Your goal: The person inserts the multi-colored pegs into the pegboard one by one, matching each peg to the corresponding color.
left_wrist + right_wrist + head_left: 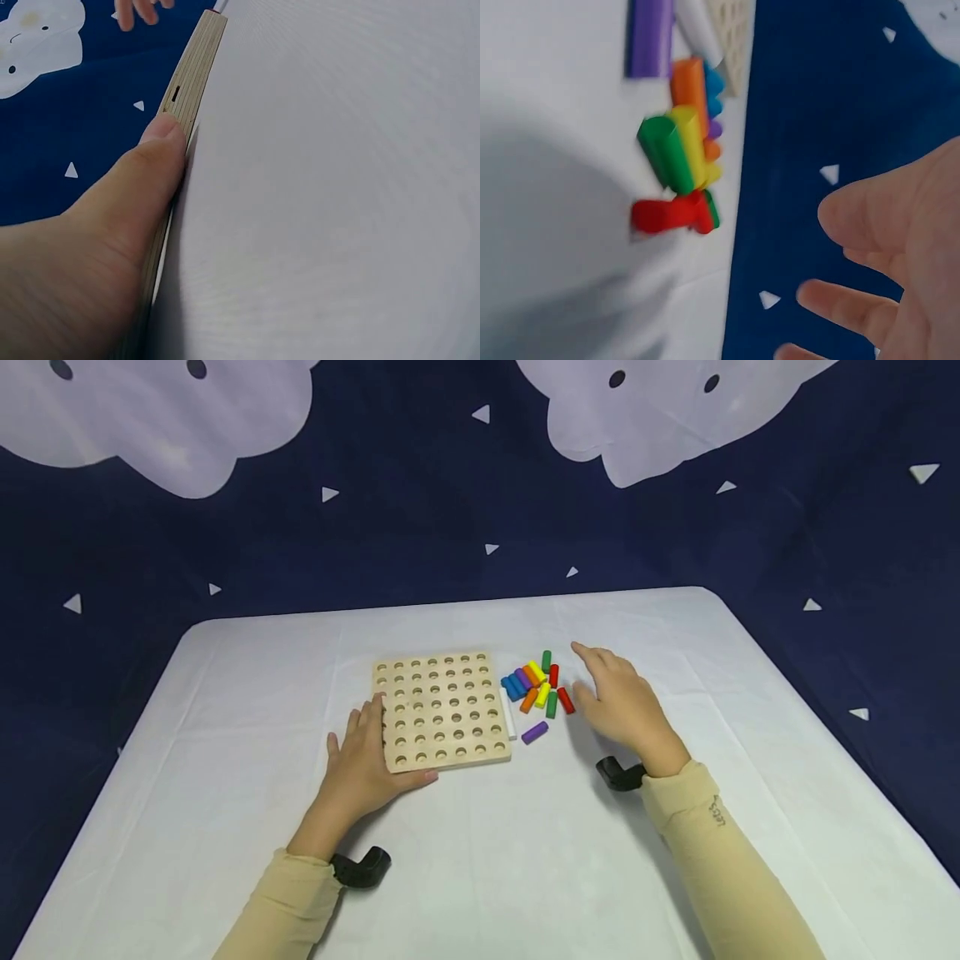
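A square wooden board [442,710] with rows of round holes lies flat on the table. My left hand [362,768] rests at its near left corner, fingers along the left side and thumb stretched along the front edge. In the left wrist view the thumb [142,169] touches the board's layered side [196,64]. Several coloured pegs lie loose just right of the board, among them a purple peg [535,732], a red peg [566,700] and a green peg [665,154]. Above the table to their right, my right hand [624,703] holds nothing, its fingers apart.
A white stick-like piece [507,714] lies along the board's right side. White cloth covers the table [480,877], whose far edge meets a dark blue backdrop [420,535] with clouds and triangles. Each wrist carries a black camera mount, such as the left one [363,868].
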A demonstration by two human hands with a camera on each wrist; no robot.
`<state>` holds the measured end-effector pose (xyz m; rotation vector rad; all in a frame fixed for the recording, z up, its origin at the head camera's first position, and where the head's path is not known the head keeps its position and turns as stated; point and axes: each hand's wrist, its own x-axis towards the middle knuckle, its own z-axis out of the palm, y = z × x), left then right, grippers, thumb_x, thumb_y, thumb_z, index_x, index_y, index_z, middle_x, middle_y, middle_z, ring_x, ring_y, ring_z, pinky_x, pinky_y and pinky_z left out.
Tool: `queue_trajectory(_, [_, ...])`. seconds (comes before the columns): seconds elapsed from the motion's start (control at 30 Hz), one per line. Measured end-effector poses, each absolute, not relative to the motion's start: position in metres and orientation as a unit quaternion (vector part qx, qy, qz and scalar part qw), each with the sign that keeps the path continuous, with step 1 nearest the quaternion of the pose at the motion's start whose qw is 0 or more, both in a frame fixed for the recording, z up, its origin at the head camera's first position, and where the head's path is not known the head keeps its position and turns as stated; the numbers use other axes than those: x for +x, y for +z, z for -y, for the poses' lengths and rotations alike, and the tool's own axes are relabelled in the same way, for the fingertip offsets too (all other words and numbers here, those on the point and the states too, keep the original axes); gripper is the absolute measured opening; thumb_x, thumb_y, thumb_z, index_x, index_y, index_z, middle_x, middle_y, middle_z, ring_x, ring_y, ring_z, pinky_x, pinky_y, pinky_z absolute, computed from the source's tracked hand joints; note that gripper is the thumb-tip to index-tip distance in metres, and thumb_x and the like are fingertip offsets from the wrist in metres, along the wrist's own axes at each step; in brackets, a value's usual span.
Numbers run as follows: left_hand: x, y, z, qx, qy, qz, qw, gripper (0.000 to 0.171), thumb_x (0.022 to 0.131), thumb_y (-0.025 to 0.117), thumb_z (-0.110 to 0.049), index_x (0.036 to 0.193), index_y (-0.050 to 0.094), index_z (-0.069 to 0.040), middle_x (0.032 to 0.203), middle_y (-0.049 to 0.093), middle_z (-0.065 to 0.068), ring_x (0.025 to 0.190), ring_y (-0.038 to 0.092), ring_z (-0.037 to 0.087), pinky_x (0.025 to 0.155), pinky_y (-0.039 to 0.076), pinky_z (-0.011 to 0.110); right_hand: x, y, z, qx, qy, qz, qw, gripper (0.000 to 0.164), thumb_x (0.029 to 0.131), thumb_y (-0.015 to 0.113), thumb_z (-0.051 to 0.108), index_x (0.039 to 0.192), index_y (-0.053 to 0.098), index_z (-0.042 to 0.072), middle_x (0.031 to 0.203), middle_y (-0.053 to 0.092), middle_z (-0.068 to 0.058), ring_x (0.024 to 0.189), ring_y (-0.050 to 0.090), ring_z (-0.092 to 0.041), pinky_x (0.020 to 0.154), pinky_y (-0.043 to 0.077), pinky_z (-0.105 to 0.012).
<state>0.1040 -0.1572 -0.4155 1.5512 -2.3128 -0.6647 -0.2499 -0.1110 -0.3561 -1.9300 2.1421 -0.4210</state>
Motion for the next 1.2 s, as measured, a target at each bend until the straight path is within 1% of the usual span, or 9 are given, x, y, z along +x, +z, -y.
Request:
queue_trajectory(0.2, [0.102, -0.419, 0.16, 0.548, -0.236, 0.789, 0.147, 0.147, 0.059, 0.08, -0.074, 0.158, -0.002, -0.002, 0.162, 0.015, 0.029, 0.151, 0.01, 0.047, 0.115, 0.001, 0.072, -0.264, -0.365, 0.132, -0.659, -0.114, -0.726, 0.161, 0.057, 0.101, 0.048, 0.028, 0.154, 0.033, 0.017, 0.144, 0.05, -0.015, 0.13, 0.046, -0.041, 0.105, 0.038, -0.064])
queue_trajectory(0.3, [0.103, -0.421, 0.161, 0.551, -0.239, 0.786, 0.149, 0.149, 0.058, 0.079, -0.077, 0.157, 0.0, 0.001, 0.162, 0.014, 0.029, 0.151, 0.009, 0.046, 0.117, 0.0, 0.068, -0.266, -0.369, 0.144, -0.659, -0.102, -0.723, 0.181, 0.054, 0.1, 0.05, 0.028, 0.151, 0.038, 0.014, 0.134, 0.056, -0.016, 0.122, 0.05, -0.038, 0.103, 0.041, -0.061])
queue_trajectory(0.47, [0.105, -0.425, 0.163, 0.552, -0.237, 0.785, 0.153, 0.149, 0.057, 0.079, -0.077, 0.157, 0.002, 0.002, 0.162, 0.014, 0.029, 0.152, 0.009, 0.046, 0.12, 0.002, 0.062, -0.261, -0.375, 0.163, -0.657, -0.086, -0.722, 0.202, 0.054, 0.1, 0.053, 0.031, 0.149, 0.041, 0.011, 0.127, 0.058, -0.015, 0.115, 0.051, -0.034, 0.102, 0.043, -0.057])
queue_trajectory(0.57, [0.107, -0.426, 0.163, 0.549, -0.236, 0.786, 0.159, 0.148, 0.057, 0.08, -0.076, 0.157, 0.004, 0.001, 0.162, 0.015, 0.029, 0.152, 0.009, 0.045, 0.121, 0.003, 0.06, -0.257, -0.376, 0.171, -0.657, -0.07, -0.724, 0.198, 0.056, 0.1, 0.054, 0.033, 0.149, 0.043, 0.008, 0.125, 0.058, -0.016, 0.113, 0.051, -0.034, 0.101, 0.044, -0.055])
queue_trajectory(0.8, [0.106, -0.428, 0.165, 0.542, -0.234, 0.791, 0.164, 0.148, 0.056, 0.078, -0.079, 0.158, 0.005, 0.0, 0.163, 0.014, 0.026, 0.153, 0.008, 0.041, 0.122, 0.002, 0.057, -0.255, -0.378, 0.178, -0.647, -0.043, -0.736, 0.193, 0.052, 0.1, 0.057, 0.032, 0.142, 0.051, 0.003, 0.132, 0.057, -0.018, 0.111, 0.05, -0.034, 0.101, 0.044, -0.055])
queue_trajectory(0.87, [0.106, -0.429, 0.166, 0.541, -0.234, 0.79, 0.166, 0.148, 0.056, 0.078, -0.079, 0.158, 0.005, -0.001, 0.163, 0.014, 0.026, 0.153, 0.008, 0.041, 0.123, 0.003, 0.056, -0.253, -0.377, 0.178, -0.647, -0.045, -0.737, 0.191, 0.051, 0.099, 0.059, 0.032, 0.141, 0.052, 0.003, 0.128, 0.059, -0.018, 0.106, 0.052, -0.033, 0.097, 0.047, -0.052])
queue_trajectory(0.93, [0.106, -0.429, 0.166, 0.541, -0.233, 0.79, 0.169, 0.148, 0.055, 0.079, -0.079, 0.158, 0.005, -0.001, 0.163, 0.014, 0.026, 0.153, 0.008, 0.04, 0.123, 0.003, 0.056, -0.252, -0.377, 0.178, -0.645, -0.05, -0.738, 0.192, 0.05, 0.098, 0.061, 0.032, 0.138, 0.054, 0.003, 0.119, 0.062, -0.017, 0.099, 0.055, -0.031, 0.089, 0.05, -0.046])
queue_trajectory(1.07, [0.108, -0.429, 0.166, 0.541, -0.232, 0.79, 0.17, 0.148, 0.056, 0.079, -0.078, 0.158, 0.006, -0.001, 0.163, 0.014, 0.025, 0.153, 0.009, 0.04, 0.123, 0.003, 0.055, -0.251, -0.376, 0.179, -0.636, -0.069, -0.74, 0.207, 0.047, 0.097, 0.065, 0.031, 0.134, 0.055, 0.004, 0.105, 0.066, -0.014, 0.085, 0.058, -0.026, 0.074, 0.049, -0.035])
queue_trajectory(1.2, [0.108, -0.429, 0.166, 0.542, -0.235, 0.788, 0.17, 0.147, 0.055, 0.079, -0.078, 0.158, 0.006, -0.002, 0.163, 0.014, 0.024, 0.153, 0.01, 0.039, 0.123, 0.003, 0.055, -0.252, -0.376, 0.18, -0.61, -0.116, -0.746, 0.242, 0.044, 0.095, 0.066, 0.028, 0.133, 0.053, 0.007, 0.11, 0.064, -0.015, 0.089, 0.058, -0.028, 0.077, 0.049, -0.034])
